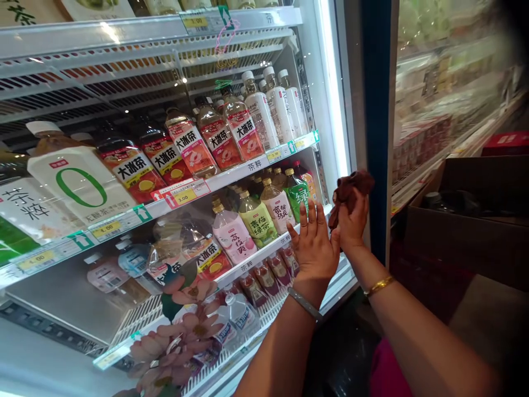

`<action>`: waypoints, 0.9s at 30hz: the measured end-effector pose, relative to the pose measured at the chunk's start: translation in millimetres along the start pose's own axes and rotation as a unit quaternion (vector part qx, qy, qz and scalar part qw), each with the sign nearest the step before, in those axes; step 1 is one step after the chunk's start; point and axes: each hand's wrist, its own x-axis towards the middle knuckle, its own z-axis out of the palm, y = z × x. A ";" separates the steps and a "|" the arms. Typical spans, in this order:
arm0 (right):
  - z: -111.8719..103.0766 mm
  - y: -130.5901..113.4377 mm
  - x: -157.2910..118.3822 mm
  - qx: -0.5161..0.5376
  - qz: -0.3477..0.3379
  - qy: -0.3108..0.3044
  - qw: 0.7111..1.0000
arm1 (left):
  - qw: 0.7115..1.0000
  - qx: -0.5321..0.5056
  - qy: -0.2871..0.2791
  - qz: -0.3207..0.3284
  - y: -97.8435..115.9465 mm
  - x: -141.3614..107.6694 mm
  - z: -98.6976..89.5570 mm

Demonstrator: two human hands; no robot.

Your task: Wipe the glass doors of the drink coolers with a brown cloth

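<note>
My left hand (316, 242) is spread with its fingers apart, palm toward the glass door of a lit drinks fridge; whether it touches the glass I cannot tell. A grey bangle circles that wrist. Just to its right, my right hand (353, 220) grips a crumpled dark brown cloth (354, 187) near the door's right edge. A gold bracelet (379, 286) sits on the right wrist. Behind the glass, close to my left fingers, stand a green-labelled bottle (298, 193) and a pink-labelled bottle (278, 205).
Fridge shelves hold rows of bottled tea (242, 132) and price tags (184, 197). Flower decals (182, 336) cover the lower glass. A dark frame post (378, 110) stands at the right. Beyond it are a stocked shelf (425, 132) and an open cardboard box (463, 237) holding dark items.
</note>
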 end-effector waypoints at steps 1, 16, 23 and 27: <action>0.1 0.7 5.1 0.001 0.013 0.007 1.000 | 1.000 -0.001 -0.005 0.000 0.8 -0.9 1.3; 2.5 -0.6 -32.2 0.011 0.051 -0.001 0.999 | 0.999 0.009 -0.005 0.044 -10.0 -31.0 12.6; -1.8 -9.9 -43.1 0.008 0.026 -0.057 0.998 | 0.999 0.002 -0.002 0.032 -23.5 -47.9 -0.8; -4.0 -22.8 -60.9 -0.006 0.043 -0.055 0.998 | 1.000 -0.007 -0.006 0.027 -33.6 -60.8 -8.9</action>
